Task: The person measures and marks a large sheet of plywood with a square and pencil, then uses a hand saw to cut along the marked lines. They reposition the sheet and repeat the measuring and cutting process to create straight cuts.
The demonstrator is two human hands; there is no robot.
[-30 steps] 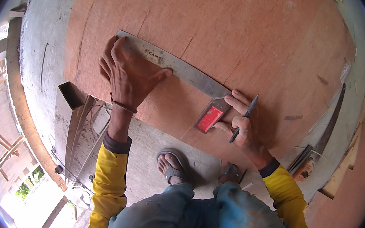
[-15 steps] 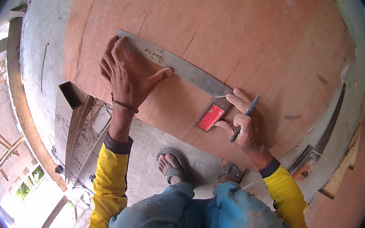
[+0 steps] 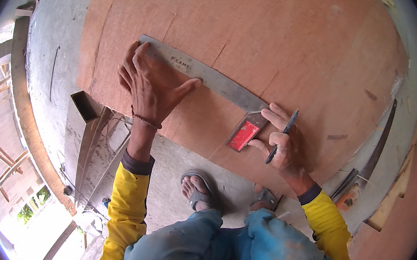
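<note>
A try square with a steel blade and a red-faced stock lies flat on a reddish plywood sheet. My left hand holds the blade near its far-left end, fingertips bent over the metal and the thumb spread along its near edge. At the other end, my right hand grips a dark pencil slanting between its fingers. That hand's fingertips rest by the corner of the square, its thumb close to the red stock. Faint dark lines run across the plywood beyond the blade.
A handsaw with an orange handle lies right of the sheet. Near the sheet's left corner is a hollow rectangular tube. My sandalled feet stand on concrete just below the near edge. Wooden boards lie along the far right.
The view has shifted slightly, so the sheet and square sit a little further right. Both hands keep the same hold on the square and pencil.
</note>
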